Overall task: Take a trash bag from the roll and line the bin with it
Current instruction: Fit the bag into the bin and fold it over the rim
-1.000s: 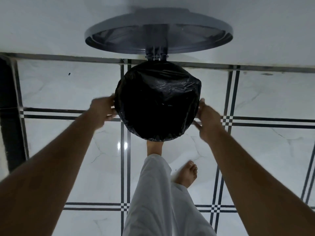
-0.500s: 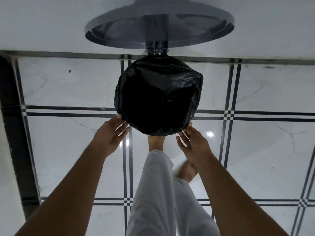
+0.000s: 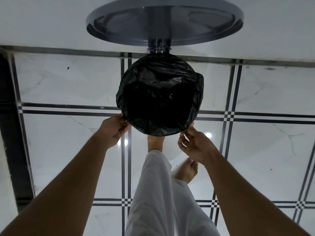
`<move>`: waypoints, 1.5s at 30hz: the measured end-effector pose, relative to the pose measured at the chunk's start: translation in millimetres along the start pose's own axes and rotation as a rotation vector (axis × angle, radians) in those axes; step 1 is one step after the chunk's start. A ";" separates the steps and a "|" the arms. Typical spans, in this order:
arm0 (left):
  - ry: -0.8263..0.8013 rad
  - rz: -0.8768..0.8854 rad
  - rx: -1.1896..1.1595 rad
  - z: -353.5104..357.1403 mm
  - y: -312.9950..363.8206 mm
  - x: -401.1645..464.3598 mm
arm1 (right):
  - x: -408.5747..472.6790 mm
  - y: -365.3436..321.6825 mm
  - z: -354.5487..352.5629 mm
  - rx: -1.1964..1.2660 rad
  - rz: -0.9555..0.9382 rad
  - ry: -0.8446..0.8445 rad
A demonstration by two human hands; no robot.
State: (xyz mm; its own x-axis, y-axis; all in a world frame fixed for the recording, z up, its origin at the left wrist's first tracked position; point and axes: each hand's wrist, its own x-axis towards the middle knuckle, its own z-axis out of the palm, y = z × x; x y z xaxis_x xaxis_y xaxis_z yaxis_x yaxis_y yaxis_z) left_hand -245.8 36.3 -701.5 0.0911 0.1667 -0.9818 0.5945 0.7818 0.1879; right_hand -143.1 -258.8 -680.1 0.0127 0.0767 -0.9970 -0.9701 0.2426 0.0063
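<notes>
Change: half a second ago both hands hung just under the near edge of the bag with fingers loose; one second ago they were at the bin's sides; they now touch the bag's near rim.
Left hand [image 3: 113,129]: at 8 o'clock of the bin mouth, grip closed on the folded-over plastic edge.
Right hand [image 3: 194,145]: at 5 o'clock of the bin mouth, thumb and fingertips pinching the bag's hem; the other fingers curled.
Trash bag [image 3: 163,79]: black, draped inside the bin and folded over the whole rim, wrinkled along the far side.
Bin [image 3: 198,92]: stands on the floor at 12 o'clock from the person, its body hidden under the plastic.
Lid [image 3: 119,16]: grey, round, swung up on its hinge beyond the bin.
Foot [image 3: 155,141]: bare, partly under the bin's near edge.
Floor [image 3: 68,82]: glossy white tiles with dark double lines.
</notes>
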 end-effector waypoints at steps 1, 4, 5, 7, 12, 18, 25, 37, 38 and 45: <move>-0.039 0.004 -0.007 -1.8 -0.8 -1.8 | 1.2 -1.0 0.2 -0.011 0.006 0.014; -0.148 -0.030 -0.003 -5.6 -4.4 -5.8 | 7.1 -5.7 1.7 -0.051 -0.006 0.080; -0.155 -0.053 -0.008 -6.4 -5.7 -7.5 | 6.9 -7.8 2.3 -0.051 -0.011 0.078; -0.145 -0.094 0.001 -6.0 -8.1 -10.2 | 2.6 -10.1 3.9 -0.037 -0.017 0.036; -0.195 -0.223 0.027 -5.7 -22.1 -16.4 | -13.0 -5.3 0.5 0.054 0.011 -0.040; -0.165 -0.222 -0.037 6.9 -39.1 -22.9 | -4.0 -5.4 14.6 0.072 -0.006 0.046; 0.125 -0.042 0.002 26.2 -28.2 -19.5 | 8.0 -28.1 34.2 -0.071 -0.135 0.276; 0.254 0.596 0.487 69.0 44.7 -22.3 | -9.5 -57.4 100.3 -0.823 -1.054 0.229; 0.458 0.582 0.528 69.4 48.9 -24.2 | -7.5 -61.3 101.4 -0.815 -1.010 0.225; -0.303 0.544 1.460 119.3 23.1 -40.7 | -1.6 -65.5 105.2 -0.825 -0.962 0.209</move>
State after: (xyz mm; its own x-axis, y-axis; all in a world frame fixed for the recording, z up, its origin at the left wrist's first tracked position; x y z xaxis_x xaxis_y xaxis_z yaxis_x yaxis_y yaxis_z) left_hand -140.5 -24.2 -660.5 0.5830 -0.0385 -0.8116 0.6462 -0.5835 0.4918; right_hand -54.1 -173.0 -670.8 0.8232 0.0344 -0.5667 -0.4547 -0.5577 -0.6944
